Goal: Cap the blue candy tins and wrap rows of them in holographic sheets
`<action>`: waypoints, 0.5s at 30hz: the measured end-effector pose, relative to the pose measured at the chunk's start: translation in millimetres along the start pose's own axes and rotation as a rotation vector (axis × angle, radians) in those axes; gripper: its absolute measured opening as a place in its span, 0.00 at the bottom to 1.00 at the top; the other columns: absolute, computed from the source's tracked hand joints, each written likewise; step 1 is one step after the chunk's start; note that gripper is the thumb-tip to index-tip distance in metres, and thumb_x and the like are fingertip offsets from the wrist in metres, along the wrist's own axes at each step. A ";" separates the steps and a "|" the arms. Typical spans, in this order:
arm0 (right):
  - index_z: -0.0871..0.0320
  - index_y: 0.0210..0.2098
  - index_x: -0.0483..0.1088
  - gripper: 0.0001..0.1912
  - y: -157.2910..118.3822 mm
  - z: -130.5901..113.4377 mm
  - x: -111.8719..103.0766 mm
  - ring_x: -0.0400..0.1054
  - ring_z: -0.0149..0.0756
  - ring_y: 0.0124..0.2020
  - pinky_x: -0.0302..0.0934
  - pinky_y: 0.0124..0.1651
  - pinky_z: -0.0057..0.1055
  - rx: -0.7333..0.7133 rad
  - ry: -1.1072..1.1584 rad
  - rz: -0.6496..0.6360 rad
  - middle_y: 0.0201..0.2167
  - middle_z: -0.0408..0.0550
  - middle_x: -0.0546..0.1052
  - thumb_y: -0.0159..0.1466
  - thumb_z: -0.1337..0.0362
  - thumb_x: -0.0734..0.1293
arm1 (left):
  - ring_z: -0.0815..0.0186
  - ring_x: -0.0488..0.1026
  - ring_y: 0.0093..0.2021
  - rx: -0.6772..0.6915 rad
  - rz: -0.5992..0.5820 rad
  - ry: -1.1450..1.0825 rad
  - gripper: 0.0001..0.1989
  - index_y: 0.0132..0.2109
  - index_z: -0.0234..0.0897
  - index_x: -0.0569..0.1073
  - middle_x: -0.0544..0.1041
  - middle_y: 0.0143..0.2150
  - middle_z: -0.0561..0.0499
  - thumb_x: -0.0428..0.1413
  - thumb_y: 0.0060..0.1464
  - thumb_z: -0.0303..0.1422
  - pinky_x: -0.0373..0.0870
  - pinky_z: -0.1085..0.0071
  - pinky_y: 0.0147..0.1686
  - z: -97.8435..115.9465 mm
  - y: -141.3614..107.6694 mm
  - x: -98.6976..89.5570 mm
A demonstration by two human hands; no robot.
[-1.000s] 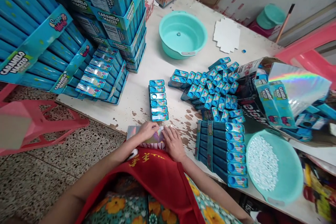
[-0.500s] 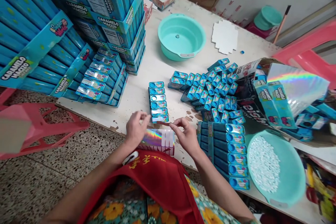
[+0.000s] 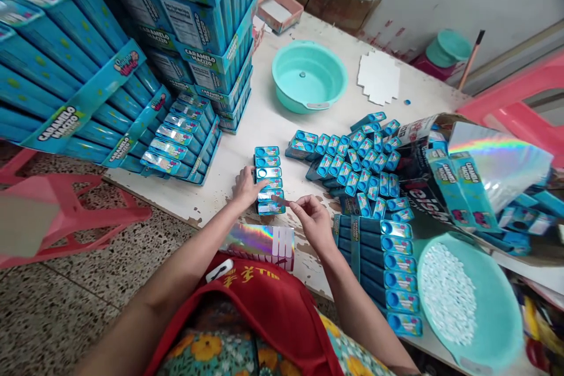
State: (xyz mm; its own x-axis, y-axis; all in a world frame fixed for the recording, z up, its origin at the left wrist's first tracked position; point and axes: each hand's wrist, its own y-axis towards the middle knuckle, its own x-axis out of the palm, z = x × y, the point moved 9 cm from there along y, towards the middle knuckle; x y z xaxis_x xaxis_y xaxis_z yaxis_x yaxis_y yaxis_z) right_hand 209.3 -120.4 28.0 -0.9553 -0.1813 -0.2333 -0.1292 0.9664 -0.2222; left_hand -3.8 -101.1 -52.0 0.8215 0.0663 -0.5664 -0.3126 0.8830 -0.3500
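A short row of blue candy boxes [image 3: 269, 173] stands upright on the table in front of me, printed lids facing up. My left hand [image 3: 247, 188] is at the row's left side, its fingers curled by the edge and its thumb over the end of one lid. From the right, my right hand [image 3: 314, 217] pinches a thin, dark reddish strip [image 3: 282, 202] between thumb and forefinger. The strip's far end is over the nearest boxes; whether it touches them I cannot tell. Nearer me, a shiny rainbow-coloured sheet [image 3: 259, 241] with pale strips lies at the table edge.
Loose blue boxes [image 3: 352, 155] crowd the right, beside a packed box set [image 3: 370, 252]. A turquoise basin [image 3: 493, 299] holds white pieces; another basin [image 3: 286, 91] stands behind. Tall stacks of packed displays [image 3: 198, 53] rise at left. An open carton [image 3: 423, 188] is at right.
My left hand has moved up and forward to the row's left side. My right hand has brought the strip over the nearest boxes. The camera view has shifted slightly.
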 end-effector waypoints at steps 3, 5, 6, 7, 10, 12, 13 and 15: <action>0.57 0.27 0.65 0.11 4.4 -5.5 6.4 0.61 0.30 0.26 0.56 0.31 0.27 -0.018 0.033 -0.027 0.24 0.40 0.68 0.57 0.56 0.68 | 0.58 0.63 0.54 0.075 0.156 -0.170 0.20 0.52 0.39 0.63 0.67 0.53 0.44 0.51 0.54 0.43 0.62 0.64 0.48 10.6 -23.5 -26.7; 0.57 0.27 0.65 0.11 5.9 -7.5 11.9 0.61 0.29 0.26 0.56 0.31 0.27 -0.028 0.043 -0.051 0.23 0.40 0.68 0.57 0.56 0.68 | 0.61 0.64 0.53 0.180 0.057 -0.339 0.20 0.54 0.40 0.62 0.67 0.54 0.45 0.47 0.57 0.43 0.64 0.67 0.47 24.0 -38.0 -29.2; 0.57 0.27 0.65 0.11 6.4 -7.4 15.1 0.61 0.29 0.26 0.56 0.31 0.27 -0.029 0.048 -0.063 0.23 0.40 0.68 0.57 0.56 0.68 | 0.62 0.65 0.52 0.231 -0.045 -0.379 0.20 0.54 0.41 0.63 0.68 0.53 0.46 0.48 0.57 0.42 0.64 0.68 0.46 31.6 -44.2 -25.6; 0.57 0.27 0.65 0.11 7.0 -6.6 18.7 0.61 0.29 0.26 0.56 0.31 0.27 -0.028 0.051 -0.077 0.23 0.40 0.68 0.57 0.56 0.68 | 0.62 0.65 0.52 0.266 -0.153 -0.384 0.19 0.52 0.40 0.66 0.70 0.51 0.47 0.50 0.55 0.42 0.65 0.69 0.44 37.5 -49.5 -20.2; 0.57 0.27 0.66 0.12 11.6 -0.3 31.1 0.61 0.29 0.26 0.57 0.31 0.27 -0.015 0.039 -0.122 0.24 0.40 0.69 0.57 0.55 0.67 | 0.64 0.69 0.42 0.226 -0.363 -0.332 0.12 0.37 0.36 0.72 0.74 0.37 0.50 0.55 0.50 0.41 0.65 0.73 0.37 34.0 -54.0 -4.5; 0.57 0.27 0.66 0.12 18.3 6.2 37.1 0.61 0.29 0.26 0.57 0.30 0.27 0.003 0.025 -0.121 0.23 0.40 0.69 0.56 0.55 0.67 | 0.69 0.68 0.32 0.139 -0.406 -0.354 0.11 0.31 0.35 0.70 0.71 0.28 0.53 0.54 0.50 0.40 0.64 0.74 0.32 21.1 -48.6 1.2; 0.57 0.27 0.65 0.13 22.5 9.2 38.9 0.61 0.29 0.25 0.57 0.29 0.26 0.015 0.024 -0.110 0.23 0.40 0.68 0.56 0.54 0.67 | 0.70 0.67 0.28 0.095 -0.414 -0.372 0.11 0.30 0.35 0.69 0.70 0.26 0.54 0.53 0.50 0.40 0.63 0.75 0.30 14.2 -45.1 2.6; 0.57 0.26 0.65 0.14 30.5 12.7 41.7 0.60 0.28 0.23 0.57 0.27 0.26 0.041 0.047 -0.095 0.22 0.40 0.68 0.55 0.53 0.68 | 0.72 0.65 0.26 0.048 -0.383 -0.371 0.10 0.33 0.35 0.68 0.69 0.25 0.55 0.53 0.50 0.39 0.63 0.75 0.28 4.5 -38.1 -1.2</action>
State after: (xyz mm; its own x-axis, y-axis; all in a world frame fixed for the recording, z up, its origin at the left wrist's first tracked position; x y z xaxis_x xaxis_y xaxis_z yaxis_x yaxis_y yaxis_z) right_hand 168.9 -100.8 -0.6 -0.9509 -0.2620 -0.1645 -0.2098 0.9369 -0.2797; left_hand 9.3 -132.7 -34.6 0.9885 -0.1132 -0.1000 0.0579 0.8956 -0.4410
